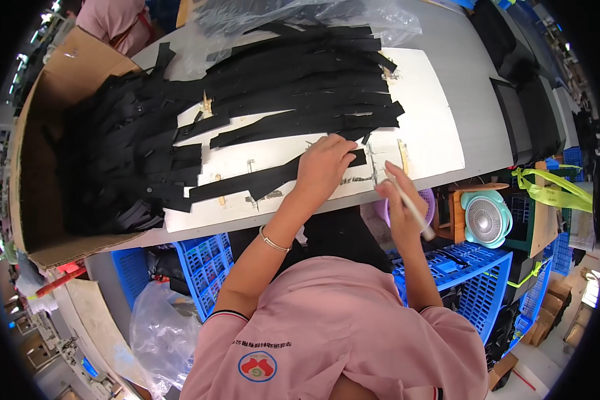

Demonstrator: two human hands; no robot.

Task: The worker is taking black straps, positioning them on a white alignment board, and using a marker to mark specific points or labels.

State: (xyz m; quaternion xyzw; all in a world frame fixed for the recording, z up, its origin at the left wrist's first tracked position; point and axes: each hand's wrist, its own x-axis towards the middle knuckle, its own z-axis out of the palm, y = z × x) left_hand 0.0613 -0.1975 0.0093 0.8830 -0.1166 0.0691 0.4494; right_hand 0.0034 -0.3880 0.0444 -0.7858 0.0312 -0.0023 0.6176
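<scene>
Beneath the left grip (320,171) lies a black strip (243,185).

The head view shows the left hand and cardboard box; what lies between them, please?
In the head view, black strips on a white board lie between the left hand and box.

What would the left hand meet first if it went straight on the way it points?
Likely the pile of black strips on the white board, just beyond the left hand, though its height above them is unclear.
</scene>
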